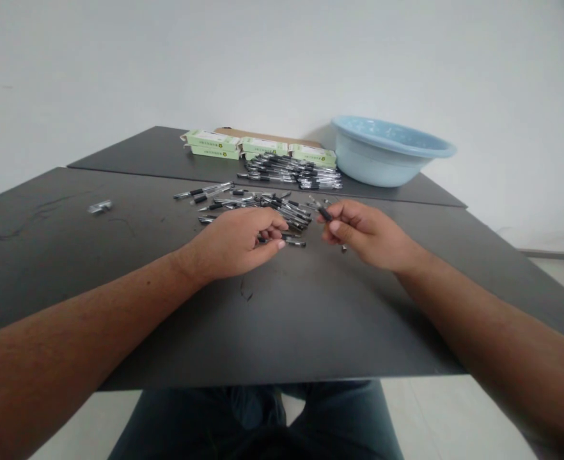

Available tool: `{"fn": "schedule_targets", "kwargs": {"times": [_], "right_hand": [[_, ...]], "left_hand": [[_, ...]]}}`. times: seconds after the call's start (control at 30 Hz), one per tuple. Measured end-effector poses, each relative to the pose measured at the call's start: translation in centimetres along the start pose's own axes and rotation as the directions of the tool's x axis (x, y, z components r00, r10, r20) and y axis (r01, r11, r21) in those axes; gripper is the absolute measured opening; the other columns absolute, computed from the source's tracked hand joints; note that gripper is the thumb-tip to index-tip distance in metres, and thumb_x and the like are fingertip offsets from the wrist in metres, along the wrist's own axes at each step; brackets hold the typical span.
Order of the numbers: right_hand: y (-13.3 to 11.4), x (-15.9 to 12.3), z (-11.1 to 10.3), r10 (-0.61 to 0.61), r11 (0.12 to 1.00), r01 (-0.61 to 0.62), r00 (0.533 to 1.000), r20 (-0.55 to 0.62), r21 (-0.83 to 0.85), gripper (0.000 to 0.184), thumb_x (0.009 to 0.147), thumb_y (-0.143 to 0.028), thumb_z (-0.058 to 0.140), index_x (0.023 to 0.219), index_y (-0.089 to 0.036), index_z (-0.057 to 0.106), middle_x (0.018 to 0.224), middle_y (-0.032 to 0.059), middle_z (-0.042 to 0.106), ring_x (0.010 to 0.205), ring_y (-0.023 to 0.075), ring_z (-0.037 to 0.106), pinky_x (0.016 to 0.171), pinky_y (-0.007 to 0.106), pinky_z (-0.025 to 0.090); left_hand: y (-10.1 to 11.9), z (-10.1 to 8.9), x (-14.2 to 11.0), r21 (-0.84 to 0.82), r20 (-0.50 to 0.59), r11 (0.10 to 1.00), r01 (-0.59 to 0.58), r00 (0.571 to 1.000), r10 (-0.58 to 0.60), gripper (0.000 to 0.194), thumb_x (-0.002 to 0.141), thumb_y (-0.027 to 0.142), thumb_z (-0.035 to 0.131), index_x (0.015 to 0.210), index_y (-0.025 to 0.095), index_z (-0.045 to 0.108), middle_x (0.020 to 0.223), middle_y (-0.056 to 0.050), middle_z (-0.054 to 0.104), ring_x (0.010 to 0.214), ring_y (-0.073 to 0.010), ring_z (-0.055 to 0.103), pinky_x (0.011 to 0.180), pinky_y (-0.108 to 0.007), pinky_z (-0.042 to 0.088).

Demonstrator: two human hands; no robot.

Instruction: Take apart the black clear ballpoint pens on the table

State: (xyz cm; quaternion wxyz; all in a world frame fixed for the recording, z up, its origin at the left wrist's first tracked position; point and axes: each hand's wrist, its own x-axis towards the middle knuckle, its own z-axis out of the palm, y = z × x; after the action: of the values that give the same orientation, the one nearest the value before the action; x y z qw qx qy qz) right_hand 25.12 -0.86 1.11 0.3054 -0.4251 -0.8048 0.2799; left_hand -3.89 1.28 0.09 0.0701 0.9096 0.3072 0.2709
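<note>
Dark counter (282,332) carried loose pens (291,209); right hand (366,233) gripped one pen (325,213), left hand (231,241) half-curled near them, couldn't tell if holding.

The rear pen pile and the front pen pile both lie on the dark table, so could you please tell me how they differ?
The rear pen pile is mostly aligned side by side, while the front pen pile is scattered at various angles. The rear pen pile lies just before the green boxes; the front pen pile is nearer the person, partly hidden by the left hand. Both show clear barrels and black grips.
</note>
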Motion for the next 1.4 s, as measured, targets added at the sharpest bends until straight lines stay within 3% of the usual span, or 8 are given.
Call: {"fn": "schedule_targets", "kwargs": {"times": [0.2, 0.43, 0.67, 0.8, 1.0, 1.2, 1.3, 1.4], "right_hand": [[2.2, 0.7, -2.1, 0.075, 0.986, -0.046, 0.981, -0.178, 0.162, 0.02, 0.097, -0.038, 0.06, 0.106, -0.02, 0.058, 0.092, 0.0054, 0.074, 0.081, 0.0177, 0.065, 0.076, 0.032, 0.049], [1.8, 0.8, -0.8, 0.036, 0.992, -0.02, 0.991, -0.126, 0.126, 0.019, 0.094, -0.035, 0.06, 0.104, -0.019, 0.063, 0.102, 0.0052, 0.072, 0.082, 0.0169, 0.06, 0.073, 0.031, 0.046], [-1.0, 0.5, 2.0, -0.078, 0.981, 0.075, 0.997, 0.01, 0.181, 0.018, 0.094, -0.035, 0.061, 0.085, -0.02, 0.057, 0.076, -0.0026, 0.055, 0.07, 0.0142, 0.048, 0.068, 0.029, 0.04], [-1.7, 0.5, 3.1, -0.108, 0.98, 0.105, 0.994, 0.01, 0.168, 0.022, 0.093, -0.033, 0.061, 0.077, -0.022, 0.049, 0.073, -0.004, 0.049, 0.068, 0.0136, 0.043, 0.066, 0.028, 0.037], [-1.4, 0.2, 3.4, -0.096, 0.991, 0.092, 0.995, 0.036, 0.094, 0.018, 0.093, -0.034, 0.062, 0.083, -0.02, 0.058, 0.075, -0.0032, 0.056, 0.069, 0.0131, 0.049, 0.065, 0.027, 0.04], [-0.1, 0.4, -2.4, 0.005, 0.959, -0.038, 0.993, -0.116, -0.279, 0.025, 0.093, -0.034, 0.062, 0.111, -0.021, 0.072, 0.099, 0.0043, 0.076, 0.086, 0.0202, 0.067, 0.077, 0.032, 0.048], [2.0, -0.1, -7.4, 0.273, 0.772, -0.291, 0.955, -0.119, -0.565, 0.024, 0.087, -0.036, 0.067, 0.104, -0.021, 0.076, 0.095, 0.0058, 0.078, 0.085, 0.0241, 0.069, 0.075, 0.035, 0.049], [4.2, -1.0, -11.2, 0.522, 0.607, -0.383, 0.853, -0.013, -0.697, 0.022, 0.08, -0.036, 0.072, 0.097, -0.023, 0.077, 0.093, 0.0045, 0.079, 0.085, 0.0252, 0.071, 0.074, 0.035, 0.05]], "left_hand": [[-0.1, -0.1, 0.5, 0.001, -0.023, 0.997, 0.08, 0.997, -0.08, 0.029, 0.092, 0.037, 0.059, 0.112, 0.019, 0.073, 0.102, -0.006, 0.078, 0.089, -0.0196, 0.073, 0.083, -0.03, 0.056], [1.3, 0.0, 1.8, -0.193, -0.006, 0.963, 0.19, 0.981, -0.194, 0.032, 0.09, 0.037, 0.065, 0.116, 0.019, 0.073, 0.103, -0.007, 0.079, 0.09, -0.0203, 0.073, 0.079, -0.031, 0.06], [3.1, 1.0, 2.7, -0.57, 0.003, 0.785, 0.243, 0.956, -0.294, 0.048, 0.094, 0.042, 0.064, 0.137, 0.02, 0.064, 0.12, -0.012, 0.075, 0.089, -0.0209, 0.075, 0.06, -0.027, 0.063], [3.7, 1.5, 2.4, -0.506, -0.005, 0.833, 0.224, 0.965, -0.263, 0.032, 0.095, 0.046, 0.063, 0.111, 0.021, 0.076, 0.112, -0.007, 0.077, 0.076, -0.0164, 0.073, 0.064, -0.028, 0.062], [3.8, 1.7, 1.7, -0.383, -0.12, 0.912, 0.147, 0.971, -0.207, 0.022, 0.095, 0.042, 0.063, 0.101, 0.024, 0.076, 0.105, -0.004, 0.078, 0.088, -0.0194, 0.073, 0.078, -0.031, 0.06], [3.4, 0.5, 1.3, -0.304, -0.136, 0.934, 0.186, 0.962, -0.235, 0.027, 0.097, 0.041, 0.06, 0.083, 0.021, 0.071, 0.104, -0.004, 0.079, 0.093, -0.0205, 0.072, 0.083, -0.033, 0.057], [3.0, 0.5, 1.0, -0.318, -0.14, 0.929, 0.186, 0.961, -0.24, 0.027, 0.097, 0.042, 0.061, 0.085, 0.021, 0.071, 0.106, -0.004, 0.078, 0.092, -0.0204, 0.073, 0.082, -0.032, 0.057], [2.9, 0.7, 0.8, -0.328, -0.134, 0.924, 0.198, 0.958, -0.253, 0.026, 0.097, 0.043, 0.06, 0.091, 0.021, 0.072, 0.106, -0.004, 0.078, 0.086, -0.0191, 0.073, 0.077, -0.03, 0.057]]}}
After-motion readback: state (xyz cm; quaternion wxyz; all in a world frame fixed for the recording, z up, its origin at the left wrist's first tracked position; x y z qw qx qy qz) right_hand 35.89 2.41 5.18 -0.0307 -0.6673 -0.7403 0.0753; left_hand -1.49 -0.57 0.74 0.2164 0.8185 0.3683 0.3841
